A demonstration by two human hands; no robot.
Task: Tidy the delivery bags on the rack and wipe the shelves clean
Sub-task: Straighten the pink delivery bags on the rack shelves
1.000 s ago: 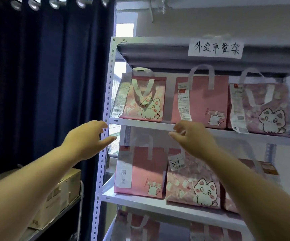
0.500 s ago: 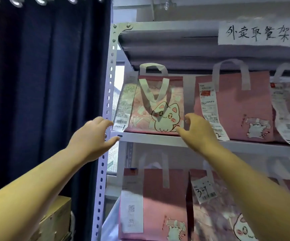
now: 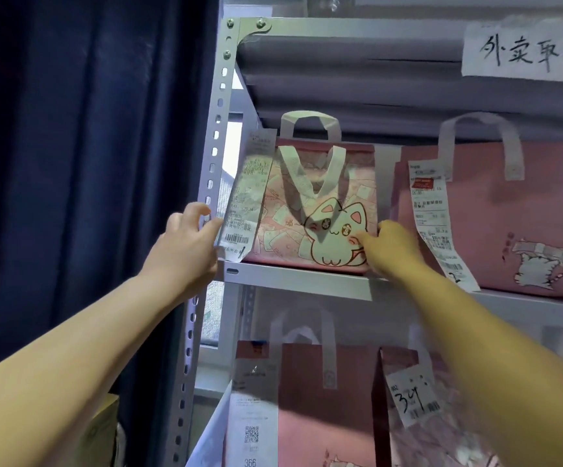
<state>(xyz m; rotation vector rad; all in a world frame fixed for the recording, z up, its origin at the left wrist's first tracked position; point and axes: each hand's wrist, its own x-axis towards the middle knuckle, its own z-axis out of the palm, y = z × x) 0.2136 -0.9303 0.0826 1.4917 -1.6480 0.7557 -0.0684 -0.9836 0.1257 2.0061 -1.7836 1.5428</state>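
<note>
A pink cat-print delivery bag point(image 3: 310, 210) with white handles stands at the left end of the upper shelf point(image 3: 293, 281) of a grey metal rack. A long receipt point(image 3: 244, 203) hangs off its left side. My left hand point(image 3: 189, 247) is at the bag's left edge, fingers curled apart beside the receipt and the rack post. My right hand point(image 3: 391, 251) presses on the bag's lower right corner, fingers on its front and right side. A plain pink bag point(image 3: 495, 224) with a receipt stands to the right.
A dark blue curtain point(image 3: 88, 163) hangs left of the rack post point(image 3: 206, 197). More pink bags point(image 3: 324, 406) stand on the shelf below, one tagged 364. A handwritten paper sign point(image 3: 526, 52) is taped to the top shelf. A cardboard box point(image 3: 101, 433) sits at lower left.
Both hands have moved up and forward to the left cat-print bag; the right hand now touches its lower right corner. The view has come closer and shifted left.
</note>
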